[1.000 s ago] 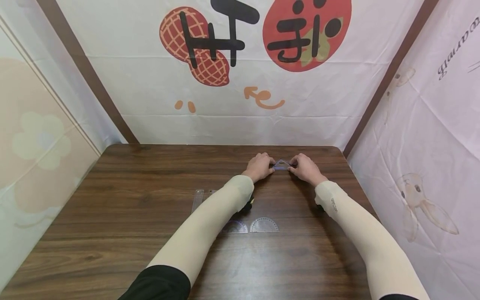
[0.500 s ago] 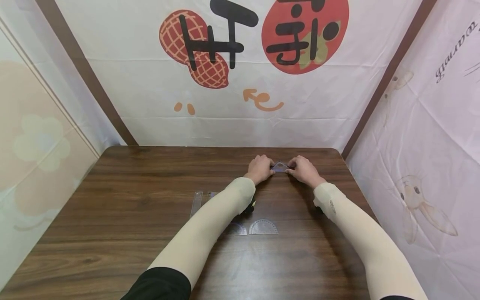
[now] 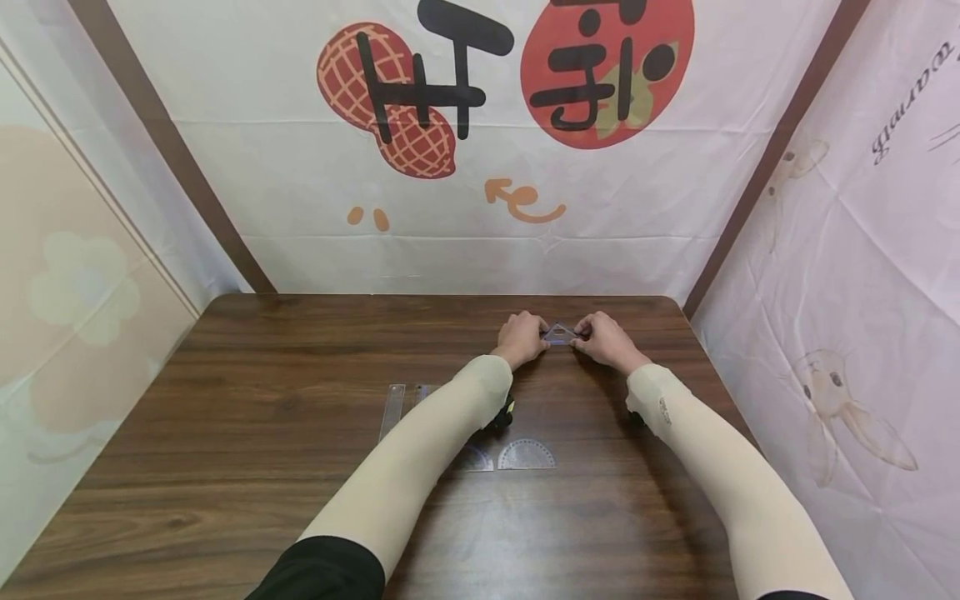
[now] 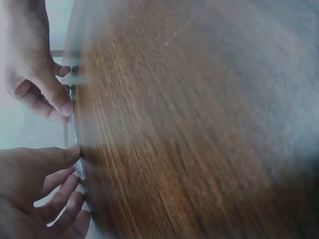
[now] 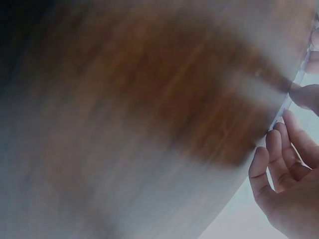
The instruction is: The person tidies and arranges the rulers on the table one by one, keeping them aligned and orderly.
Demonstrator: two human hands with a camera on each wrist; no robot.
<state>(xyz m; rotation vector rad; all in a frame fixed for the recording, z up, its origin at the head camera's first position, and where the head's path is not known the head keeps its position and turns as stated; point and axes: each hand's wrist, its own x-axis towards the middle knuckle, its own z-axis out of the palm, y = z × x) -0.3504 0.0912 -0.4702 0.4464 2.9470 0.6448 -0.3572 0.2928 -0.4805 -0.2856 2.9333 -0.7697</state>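
Observation:
A small clear set square (image 3: 558,336) with blue markings lies near the far edge of the table, its point facing away. My left hand (image 3: 521,340) pinches its left corner between thumb and fingers. At the opposite corner my right hand (image 3: 609,342) pinches it the same way. Seen from the left wrist, the left hand (image 4: 30,184) has its thumb on the near edge of the plastic. In the right wrist view the right hand (image 5: 294,194) keeps its outer fingers loosely bent, and the set square is only a thin strip.
Nearer me lie a clear protractor (image 3: 527,455) and a second protractor (image 3: 476,459), partly covered by the left sleeve (image 3: 420,442). A clear ruler (image 3: 392,408) lies left of that sleeve, beside another partly hidden clear piece (image 3: 420,392). A printed cloth (image 3: 465,258) hangs behind the wooden table (image 3: 247,400).
The head view has tilted slightly, so everything sits a little lower in the picture. Both hands keep their hold on the set square, which has hardly moved.

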